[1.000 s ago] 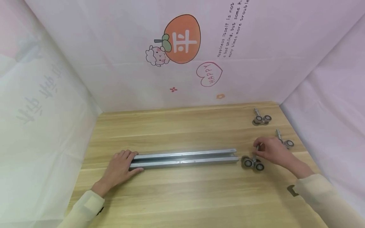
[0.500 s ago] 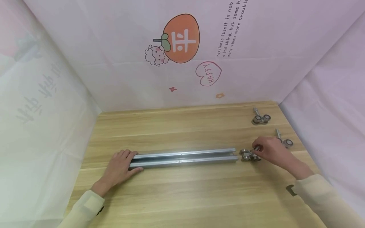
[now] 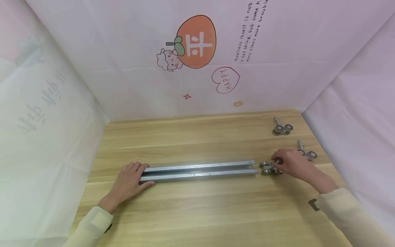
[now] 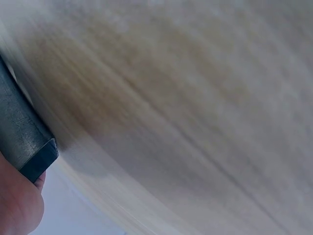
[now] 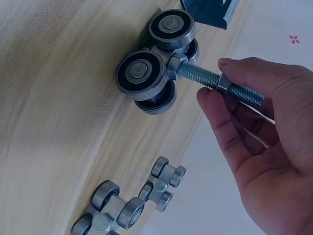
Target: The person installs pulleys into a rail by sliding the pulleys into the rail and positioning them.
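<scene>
Pale wood-grain tabletop [image 3: 185, 212] spread beneath a person's two forearms in cream sleeves [image 3: 342, 202], which reached in from the near left and near right. Beyond the left cuff, the left hand [image 3: 130, 176] gripped the left end of a silver metal channel rail [image 3: 197, 175], thumb on its near side and fingers on its far side. That rail lay with its long axis running left to right and its slot facing up.

Just right of the rail's right end, apart from it but roughly in line, was a four-wheeled roller trolley [image 5: 140, 73]. Its wheels lay toward the rail, while its threaded bolt [image 5: 198, 74] pointed away, to the far right. The right hand [image 3: 294, 166], much the nearer to that gap, pinched the bolt around its nut [image 5: 223, 84] between thumb and fingertips. Whether the wheels touched the wood could not be told.

Farther right, partly behind the right hand, lay a second trolley [image 3: 312, 155]; a third trolley [image 3: 288, 128] lay beyond it, near the far edge. Behind everything hung a pale pink printed backdrop [image 3: 139, 89].
</scene>
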Demonstrator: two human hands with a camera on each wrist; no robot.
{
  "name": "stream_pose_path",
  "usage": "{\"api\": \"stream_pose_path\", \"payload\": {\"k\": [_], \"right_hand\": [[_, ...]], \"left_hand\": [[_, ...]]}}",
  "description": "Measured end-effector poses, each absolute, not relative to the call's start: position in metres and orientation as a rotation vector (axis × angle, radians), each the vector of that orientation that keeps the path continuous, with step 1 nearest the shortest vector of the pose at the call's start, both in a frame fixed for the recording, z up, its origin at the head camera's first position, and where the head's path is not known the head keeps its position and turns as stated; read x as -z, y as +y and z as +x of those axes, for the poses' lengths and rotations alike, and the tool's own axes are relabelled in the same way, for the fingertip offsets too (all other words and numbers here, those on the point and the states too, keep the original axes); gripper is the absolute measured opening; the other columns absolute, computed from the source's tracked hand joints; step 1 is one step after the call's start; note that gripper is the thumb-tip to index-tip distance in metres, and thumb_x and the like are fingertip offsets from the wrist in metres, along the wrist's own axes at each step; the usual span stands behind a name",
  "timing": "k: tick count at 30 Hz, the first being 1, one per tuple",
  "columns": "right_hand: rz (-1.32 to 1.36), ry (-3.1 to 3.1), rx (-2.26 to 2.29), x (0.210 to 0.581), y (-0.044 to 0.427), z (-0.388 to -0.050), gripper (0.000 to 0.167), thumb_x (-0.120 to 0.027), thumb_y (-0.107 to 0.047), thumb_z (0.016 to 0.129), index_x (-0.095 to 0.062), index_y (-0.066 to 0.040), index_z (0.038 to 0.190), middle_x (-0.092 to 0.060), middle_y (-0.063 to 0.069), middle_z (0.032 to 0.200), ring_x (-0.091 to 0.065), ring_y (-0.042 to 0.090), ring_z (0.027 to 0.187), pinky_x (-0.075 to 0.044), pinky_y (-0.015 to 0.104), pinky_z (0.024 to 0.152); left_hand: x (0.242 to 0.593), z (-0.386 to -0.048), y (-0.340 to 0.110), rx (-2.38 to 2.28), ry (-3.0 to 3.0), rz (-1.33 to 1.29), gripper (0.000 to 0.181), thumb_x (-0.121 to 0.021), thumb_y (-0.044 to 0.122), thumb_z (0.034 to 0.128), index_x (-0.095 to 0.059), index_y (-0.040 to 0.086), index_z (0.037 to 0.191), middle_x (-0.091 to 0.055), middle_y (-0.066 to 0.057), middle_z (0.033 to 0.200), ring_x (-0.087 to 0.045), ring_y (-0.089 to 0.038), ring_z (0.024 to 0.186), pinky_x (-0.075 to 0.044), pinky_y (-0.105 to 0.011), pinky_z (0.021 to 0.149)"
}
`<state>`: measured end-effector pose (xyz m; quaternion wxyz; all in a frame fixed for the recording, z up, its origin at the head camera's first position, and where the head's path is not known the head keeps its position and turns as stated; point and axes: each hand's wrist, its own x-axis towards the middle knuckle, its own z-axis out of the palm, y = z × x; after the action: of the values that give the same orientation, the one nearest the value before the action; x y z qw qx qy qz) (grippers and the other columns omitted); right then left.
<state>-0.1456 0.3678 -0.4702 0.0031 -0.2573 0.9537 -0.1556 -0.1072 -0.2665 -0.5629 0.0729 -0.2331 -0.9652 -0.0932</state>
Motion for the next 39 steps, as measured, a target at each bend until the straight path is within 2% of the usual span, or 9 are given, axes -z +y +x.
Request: {"api": "stream_pose_path", "payload": {"k": [15,39], "right_hand": [[-0.726,2.897,0.470,0.4629,0.3635,-0.1455,0.014,-0.086,-0.002,0.083,-0.077,-0.006,0.092,-0.074,-0.004,0.083,-0.067,0.006,0.071,-0.060,0.026,0.063],[-0.763,2.940,0.465,0.4723,0.3669,-0.1417,0.016,-0.086,0.003,0.080,-0.076,-0.003,0.090,-0.075,0.002,0.082,-0.069,0.010,0.070,-0.061,0.026,0.061]], "left_hand": [[0.5596,-0.1079,-0.2654,0.277,-2.900,-0.694,0.073,-0.078,0.060,0.0883,-0.062,0.007,0.135,-0.063,-0.010,0.111,-0.056,-0.028,0.099,-0.046,-0.044,0.084],[0.5632,-0.1072,-0.2662,0.281,-2.899,-0.696,0.074,-0.078,0.061,0.0883,-0.062,0.007,0.135,-0.062,-0.009,0.111,-0.055,-0.027,0.098,-0.046,-0.044,0.084]]}}
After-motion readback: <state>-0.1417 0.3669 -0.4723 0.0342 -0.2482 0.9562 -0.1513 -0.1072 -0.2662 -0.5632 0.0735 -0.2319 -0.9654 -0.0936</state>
